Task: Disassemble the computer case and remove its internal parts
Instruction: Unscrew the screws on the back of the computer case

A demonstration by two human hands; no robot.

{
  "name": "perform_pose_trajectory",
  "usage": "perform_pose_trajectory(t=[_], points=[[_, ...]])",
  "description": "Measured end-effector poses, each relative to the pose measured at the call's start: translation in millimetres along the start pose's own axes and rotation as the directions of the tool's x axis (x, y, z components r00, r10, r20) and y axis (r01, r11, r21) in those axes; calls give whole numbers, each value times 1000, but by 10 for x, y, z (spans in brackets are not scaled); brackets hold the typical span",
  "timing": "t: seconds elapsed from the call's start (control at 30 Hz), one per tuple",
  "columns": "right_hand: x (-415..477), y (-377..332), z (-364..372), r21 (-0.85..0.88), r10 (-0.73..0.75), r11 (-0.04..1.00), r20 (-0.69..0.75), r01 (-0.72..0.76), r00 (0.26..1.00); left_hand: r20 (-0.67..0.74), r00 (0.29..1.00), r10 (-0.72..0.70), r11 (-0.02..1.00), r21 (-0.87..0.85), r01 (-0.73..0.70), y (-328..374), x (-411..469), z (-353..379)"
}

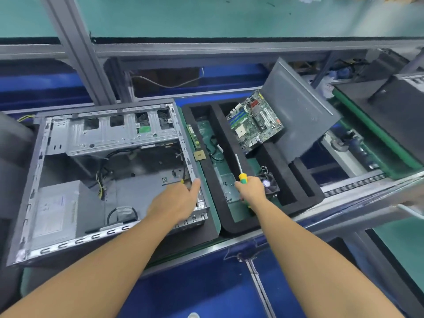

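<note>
The open grey computer case (68, 138) lies on its side at the left, with a power supply (55, 212) and loose cables inside. My left hand (176, 200) grips the case's right wall near its front corner, thumb over the rim. My right hand (251, 191) holds a yellow-green screwdriver (239, 168) over the black foam tray (213, 180). In the tray lie the motherboard (254, 125), a CPU chip (199, 155), a RAM stick (192, 136), a metal plate (226, 187) and a cooler fan (270, 182).
The grey side panel (300, 111) leans on the tray's right side. More dark cases (394, 106) stand on the conveyor at the far right. Aluminium frame posts (78, 53) rise behind the case. A blue bench edge runs below my arms.
</note>
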State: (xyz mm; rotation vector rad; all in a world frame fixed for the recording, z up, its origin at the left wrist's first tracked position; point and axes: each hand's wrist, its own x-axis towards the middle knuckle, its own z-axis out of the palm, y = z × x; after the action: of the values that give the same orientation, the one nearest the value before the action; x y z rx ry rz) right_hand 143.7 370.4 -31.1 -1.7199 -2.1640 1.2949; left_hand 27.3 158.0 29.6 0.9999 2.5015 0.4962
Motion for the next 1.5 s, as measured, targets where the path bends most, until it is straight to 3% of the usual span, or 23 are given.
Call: perform_pose_trajectory(t=[0.2,0.43,0.57,0.77,0.87,1.0,1.13,1.3,1.5], points=[[56,-1,14,175,89,980,48,-97,995,8,1000,-18,1000,-24,19,9,-12,-9],[-317,14,43,390,128,917,-74,-90,989,4,1000,-24,998,-66,24,59,-68,-92],[-691,-120,50,553,20,832,-101,39,995,-56,998,22,994,-105,-27,85,-148,-161],[-1310,-464,81,616,-179,760,-109,208,978,-63,982,175,943,-278,-186,-40,-289,-463],[-1590,-578,136,613,-228,745,-135,262,964,-57,953,298,939,-162,-303,-287,-337,-812],[-1978,-679,297,635,-218,708,-220,309,951,67,908,412,904,90,-417,-845,-415,-1265],[-2377,-721,574,655,-179,687,-268,315,947,252,870,424,836,261,-483,-1546,-565,-1487],[-2863,-748,985,660,-155,682,-290,315,944,473,770,429,692,376,-616,-2067,-726,-1505],[-3334,-645,1387,674,-130,674,-295,302,947,418,744,521,600,441,-668,-2253,-863,-1406]])
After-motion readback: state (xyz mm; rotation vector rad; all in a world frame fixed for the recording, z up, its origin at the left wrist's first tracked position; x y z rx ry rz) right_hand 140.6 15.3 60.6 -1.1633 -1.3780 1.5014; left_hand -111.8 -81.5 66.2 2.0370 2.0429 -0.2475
